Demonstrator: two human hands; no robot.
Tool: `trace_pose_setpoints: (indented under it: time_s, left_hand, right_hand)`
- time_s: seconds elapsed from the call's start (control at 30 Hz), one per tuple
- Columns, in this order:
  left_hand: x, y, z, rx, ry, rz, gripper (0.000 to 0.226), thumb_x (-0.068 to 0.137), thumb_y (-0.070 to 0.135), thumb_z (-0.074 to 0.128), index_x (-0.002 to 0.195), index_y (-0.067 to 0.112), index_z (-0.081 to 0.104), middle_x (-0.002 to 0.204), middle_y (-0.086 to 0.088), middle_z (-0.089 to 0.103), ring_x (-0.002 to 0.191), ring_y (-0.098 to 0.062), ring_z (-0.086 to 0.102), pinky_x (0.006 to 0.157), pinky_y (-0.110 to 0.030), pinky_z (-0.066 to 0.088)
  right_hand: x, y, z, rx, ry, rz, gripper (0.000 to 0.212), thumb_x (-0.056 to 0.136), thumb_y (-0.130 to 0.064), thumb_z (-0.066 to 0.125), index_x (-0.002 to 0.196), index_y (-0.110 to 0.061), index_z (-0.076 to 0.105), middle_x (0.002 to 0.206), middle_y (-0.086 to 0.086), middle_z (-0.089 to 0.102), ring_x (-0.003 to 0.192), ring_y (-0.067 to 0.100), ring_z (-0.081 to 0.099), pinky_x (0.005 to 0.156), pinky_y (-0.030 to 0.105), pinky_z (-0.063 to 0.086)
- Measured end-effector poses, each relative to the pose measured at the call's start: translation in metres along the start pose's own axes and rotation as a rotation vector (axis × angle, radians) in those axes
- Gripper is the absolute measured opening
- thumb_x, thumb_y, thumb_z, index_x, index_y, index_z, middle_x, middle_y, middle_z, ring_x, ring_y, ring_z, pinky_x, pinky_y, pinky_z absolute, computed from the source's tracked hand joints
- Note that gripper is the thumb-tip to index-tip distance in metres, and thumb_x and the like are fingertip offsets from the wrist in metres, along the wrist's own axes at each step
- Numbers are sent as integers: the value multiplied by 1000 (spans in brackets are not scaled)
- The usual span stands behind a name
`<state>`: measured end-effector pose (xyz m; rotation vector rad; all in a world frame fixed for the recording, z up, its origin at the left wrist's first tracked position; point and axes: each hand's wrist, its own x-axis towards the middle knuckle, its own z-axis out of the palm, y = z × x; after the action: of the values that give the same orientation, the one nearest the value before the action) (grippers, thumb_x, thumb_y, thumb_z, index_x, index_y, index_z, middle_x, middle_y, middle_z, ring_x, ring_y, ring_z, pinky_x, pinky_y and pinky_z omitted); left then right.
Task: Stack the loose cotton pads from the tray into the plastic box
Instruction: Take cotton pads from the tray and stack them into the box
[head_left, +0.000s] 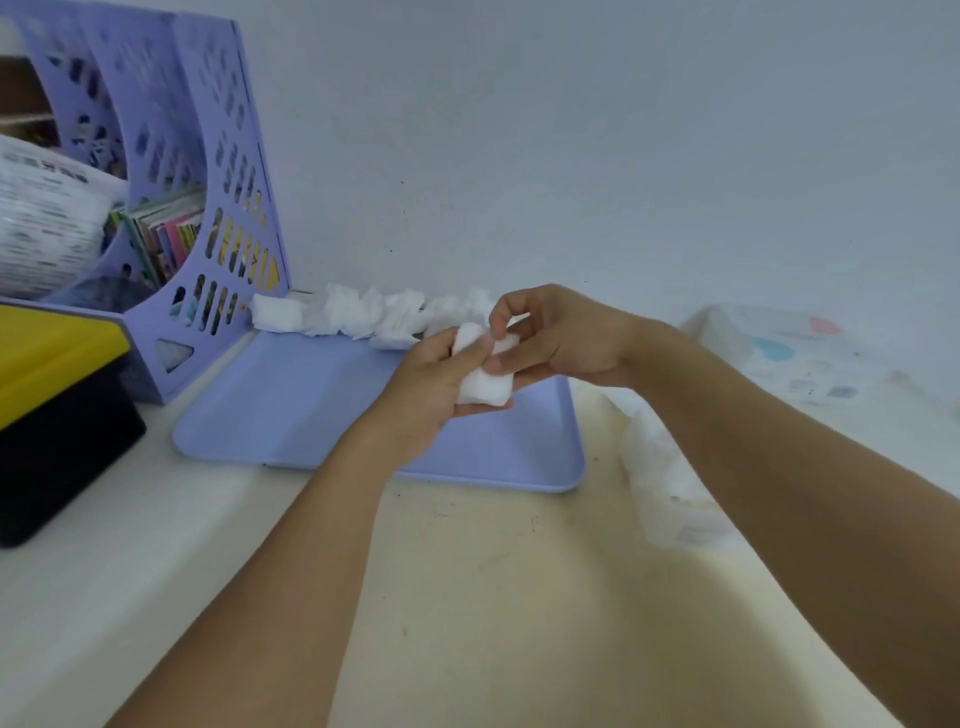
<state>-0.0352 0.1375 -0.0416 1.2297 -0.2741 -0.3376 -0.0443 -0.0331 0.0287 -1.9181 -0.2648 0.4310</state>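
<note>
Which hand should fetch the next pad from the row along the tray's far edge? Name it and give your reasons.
Right, probably. The left hand grips the gathered stack of pads, so it is occupied. The right hand only touches the stack's top with its fingertips and lies beside the loose pads on the tray.

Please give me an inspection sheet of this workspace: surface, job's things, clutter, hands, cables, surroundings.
Surface: pale table with dark specks.
Job's things: lilac tray; loose cotton pads lined along its far edge; small stack of pads held above it; clear plastic box right of the tray, partly hidden by the arm.
Clutter: lilac file rack with books; yellow and black box; white packet.
Hands: left hand holds the stack; right hand pinches its top.
Cables: nothing seen.
Surroundings: plain white wall.
</note>
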Motion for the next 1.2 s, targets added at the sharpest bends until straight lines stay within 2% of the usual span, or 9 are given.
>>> trace_pose_setpoints:
  time_s: [0.07,0.23,0.33,0.43,0.63,0.77,1.03,1.13,1.2]
  left_hand:
    - [1,-4,2,45,110,11,24,105,18,51,124,5,60,120,-13,69,92,-22,73,70,-34,62]
    - [10,-10,-13,-167,425,-32,31,105,14,49,134,3,50,118,-18,64,74,-21,73,58,-29,60]
    - [11,-8,-20,-273,412,-69,36,102,10,56,136,3,51,125,-19,62,88,-26,70,57,-28,59]
    - [13,-6,-19,-325,416,-103,38,96,6,58,134,3,53,122,-17,59,92,-29,62,54,-28,57]
    - [10,-5,-18,-299,436,-113,34,93,-4,43,124,5,52,104,-11,55,80,-26,56,59,-32,51]
    - [10,-6,-15,-217,447,-106,39,94,-5,43,131,7,48,117,-12,53,84,-25,56,61,-33,52]
    - [1,-9,-8,-188,398,-58,27,97,-5,48,122,-1,55,117,-11,60,92,-21,61,71,-28,61]
    - [-3,-9,-5,-185,381,-38,17,98,-6,49,111,1,58,108,-6,62,94,-20,64,80,-30,60]
    - [-5,-9,-2,-172,374,-35,18,98,-6,49,111,3,58,108,-3,62,95,-20,65,83,-31,60]
  right_hand:
    - [10,1,-4,-15,12,50,27,87,3,73,109,-2,58,103,22,70,98,33,72,91,43,59]
    - [53,9,-33,-667,553,187,57,79,-25,84,127,-8,57,130,11,60,113,27,61,96,38,53]
    - [77,23,-22,-874,422,278,72,79,-31,83,136,-4,49,135,12,55,122,31,55,98,37,49]
    - [97,37,-10,-950,373,258,49,80,-27,78,118,-8,53,121,11,60,100,27,57,74,32,46]
    - [115,55,-13,-927,511,221,15,84,-14,62,89,-10,48,94,9,57,81,28,53,62,30,39]
    - [105,60,-24,-928,537,199,31,79,-2,61,61,-14,38,66,5,46,68,28,46,47,27,27]
    - [74,62,-27,-861,598,159,39,80,5,51,55,-13,29,57,4,31,66,25,36,45,29,21]
    - [63,62,-31,-751,638,179,33,81,2,57,56,-8,38,58,11,43,64,35,51,47,32,43]
    - [48,53,-35,-525,667,160,19,82,1,63,64,-2,56,71,19,62,72,37,69,65,45,62]
